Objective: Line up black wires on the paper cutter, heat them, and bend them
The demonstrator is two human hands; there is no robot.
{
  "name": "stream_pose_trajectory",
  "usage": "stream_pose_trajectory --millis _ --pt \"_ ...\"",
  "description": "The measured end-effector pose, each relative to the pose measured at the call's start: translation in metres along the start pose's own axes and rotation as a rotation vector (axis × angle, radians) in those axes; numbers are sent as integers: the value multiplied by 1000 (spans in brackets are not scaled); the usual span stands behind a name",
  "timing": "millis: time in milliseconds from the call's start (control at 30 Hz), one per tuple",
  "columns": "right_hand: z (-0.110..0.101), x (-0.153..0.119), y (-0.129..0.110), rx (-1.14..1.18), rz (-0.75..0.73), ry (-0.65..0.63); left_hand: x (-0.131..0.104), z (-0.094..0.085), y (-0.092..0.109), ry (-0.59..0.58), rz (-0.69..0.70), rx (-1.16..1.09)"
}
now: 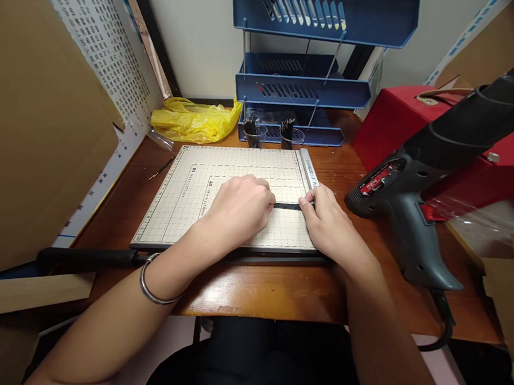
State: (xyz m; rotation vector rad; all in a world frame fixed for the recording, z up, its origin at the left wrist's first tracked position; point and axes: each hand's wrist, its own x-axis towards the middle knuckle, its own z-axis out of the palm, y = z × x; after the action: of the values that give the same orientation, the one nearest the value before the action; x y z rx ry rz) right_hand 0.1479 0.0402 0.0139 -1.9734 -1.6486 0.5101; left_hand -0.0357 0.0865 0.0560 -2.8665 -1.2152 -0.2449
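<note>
A small bundle of thin black strands (287, 206) lies level across the gridded board of a paper cutter (189, 204). My left hand (242, 202) is closed on the bundle's left end, its fingertips mostly hidden behind the knuckles. At the other end my right hand (325, 215) pinches the bundle between thumb and fingers, beside the cutter's metal ruler edge (306, 164). The cutter's black handle (88, 257) sticks out to the left, below the board. I cannot tell exactly what the strands are made of.
Behind the board stand two clear cups (255, 136) holding more black strands, and a blue tiered tray (303, 89). A yellow plastic bag (197, 120) lies at the back left. A heat gun (416, 190) and a red box (382, 120) occupy the right side.
</note>
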Motion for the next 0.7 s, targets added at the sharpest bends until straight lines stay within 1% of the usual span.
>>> stream_pose_trajectory --millis 200,400,567,700 --pt "1 0 3 1 -25 19 0 -1 -1 -3 11 17" --pt "2 0 4 7 -40 28 0 -5 -4 -25 -28 4" --pt "2 -1 4 9 -56 40 -1 -5 0 -9 -64 6" --pt "2 -1 4 8 -44 36 0 -3 2 1 -54 15"
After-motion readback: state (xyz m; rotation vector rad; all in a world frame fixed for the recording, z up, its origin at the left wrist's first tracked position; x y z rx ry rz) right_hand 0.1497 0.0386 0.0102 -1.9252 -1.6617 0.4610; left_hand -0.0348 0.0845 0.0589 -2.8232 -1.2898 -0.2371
